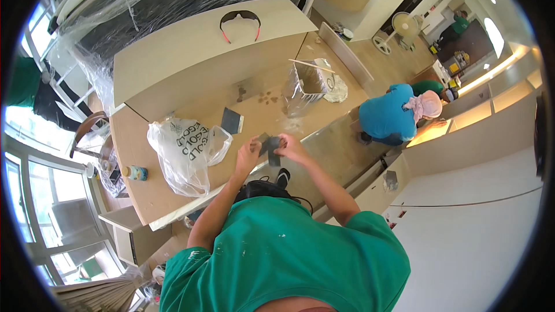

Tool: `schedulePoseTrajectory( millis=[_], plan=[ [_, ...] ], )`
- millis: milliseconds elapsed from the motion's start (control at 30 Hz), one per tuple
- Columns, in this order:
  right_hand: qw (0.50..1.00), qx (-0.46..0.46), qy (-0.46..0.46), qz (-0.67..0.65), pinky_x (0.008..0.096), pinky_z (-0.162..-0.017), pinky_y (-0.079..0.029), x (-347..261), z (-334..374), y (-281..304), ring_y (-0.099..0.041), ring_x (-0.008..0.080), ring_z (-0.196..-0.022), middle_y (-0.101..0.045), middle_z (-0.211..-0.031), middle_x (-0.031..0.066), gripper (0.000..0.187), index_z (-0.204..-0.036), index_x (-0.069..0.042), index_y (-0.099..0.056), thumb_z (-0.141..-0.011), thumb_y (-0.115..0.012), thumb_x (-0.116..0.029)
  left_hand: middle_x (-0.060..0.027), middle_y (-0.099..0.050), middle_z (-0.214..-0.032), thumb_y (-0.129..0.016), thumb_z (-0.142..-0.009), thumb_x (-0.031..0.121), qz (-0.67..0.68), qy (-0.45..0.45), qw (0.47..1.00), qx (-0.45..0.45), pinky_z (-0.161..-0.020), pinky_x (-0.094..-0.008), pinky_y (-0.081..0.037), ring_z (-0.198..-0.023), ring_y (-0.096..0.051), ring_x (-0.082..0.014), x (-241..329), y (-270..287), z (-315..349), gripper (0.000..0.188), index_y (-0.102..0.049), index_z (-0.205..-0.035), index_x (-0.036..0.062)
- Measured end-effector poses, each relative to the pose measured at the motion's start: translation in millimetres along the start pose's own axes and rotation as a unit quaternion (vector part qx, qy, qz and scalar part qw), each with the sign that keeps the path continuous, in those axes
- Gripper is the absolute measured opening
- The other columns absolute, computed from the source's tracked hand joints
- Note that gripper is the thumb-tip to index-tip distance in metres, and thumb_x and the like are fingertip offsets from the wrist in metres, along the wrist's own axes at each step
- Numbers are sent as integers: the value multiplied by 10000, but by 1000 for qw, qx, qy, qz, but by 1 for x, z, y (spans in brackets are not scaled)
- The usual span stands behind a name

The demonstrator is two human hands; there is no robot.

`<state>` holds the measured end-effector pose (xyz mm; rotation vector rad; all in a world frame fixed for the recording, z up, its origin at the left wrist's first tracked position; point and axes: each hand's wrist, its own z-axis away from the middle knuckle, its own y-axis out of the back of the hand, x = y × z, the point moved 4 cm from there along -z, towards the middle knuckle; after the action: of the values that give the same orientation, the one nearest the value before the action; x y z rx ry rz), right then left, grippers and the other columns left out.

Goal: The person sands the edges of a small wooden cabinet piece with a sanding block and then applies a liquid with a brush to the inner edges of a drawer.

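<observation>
In front of my body, at the table's near edge, both my hands hold dark grey sandpaper [274, 155]. My left hand [248, 155] pinches a smaller piece by its left side, its fingers closed. My right hand [292, 148] has thumb and fingers closed on the upper right of the larger piece. The two pieces overlap or meet between my fingertips; whether they are joined I cannot tell. Another dark grey sandpaper sheet [231, 120] lies on the table just beyond my left hand. A white plastic bag [179, 144] with hidden contents sits left of it.
The brown-covered table [162, 203] holds a small bottle [136, 173], a plastic-lined container [309, 84] with a stick across it, and dark glasses [240, 18] on a raised panel. At right a person in blue [384, 114] crouches beside lit shelves [462, 118]. A fan [404, 26] stands farther back.
</observation>
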<state>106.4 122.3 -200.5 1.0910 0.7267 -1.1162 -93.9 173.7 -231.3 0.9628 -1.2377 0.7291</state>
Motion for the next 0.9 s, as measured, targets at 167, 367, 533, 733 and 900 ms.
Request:
schedulePoseTrajectory(
  millis=[167,367,533,733,900],
  plan=[
    [948,194,202,150,424,-827,-547,25,2,-4,-653,346,-936,-641,-1088,178,432,-1106,-15,-591,-705,-745,34,-144,-501,-1534,-685,-896,222,-419,-155,888,-108,-1166,-577,-344,-1441,-410,-407,-29,2,16,647,-485,-1494,75],
    [915,144,276,257,478,-1147,-398,45,19,-61,-489,435,-1347,-497,-1477,258,717,-1412,-6,-476,-730,-668,105,-185,-312,-1649,-677,-909,323,-529,-48,836,-136,-1203,-632,-233,-1535,-258,-388,-62,1,9,817,-305,-1605,111],
    [879,73,266,389,514,-1229,-270,73,7,-100,-351,388,-1482,-383,-1587,236,807,-1545,1,-354,-818,-692,-86,-193,-284,-1658,-676,-920,369,-555,-40,819,-144,-1205,-622,-237,-1537,-241,-406,-68,-5,6,800,-325,-1598,130],
    [861,-74,280,418,530,-1249,-221,96,9,-90,-295,354,-1526,-347,-1621,201,796,-1546,2,-345,-862,-688,-216,-165,-262,-1676,-655,-930,426,-599,-31,783,-169,-1214,-622,-215,-1543,-218,-428,-84,-3,6,782,-340,-1596,163],
    [892,-63,298,335,495,-1166,-358,42,23,-75,-477,381,-1379,-515,-1463,234,512,-1402,12,-546,-927,-640,-155,-220,-270,-1660,-575,-980,438,-537,0,819,-203,-1194,-692,-176,-1521,-240,-474,-65,0,-2,716,-371,-1578,102]
  ],
)
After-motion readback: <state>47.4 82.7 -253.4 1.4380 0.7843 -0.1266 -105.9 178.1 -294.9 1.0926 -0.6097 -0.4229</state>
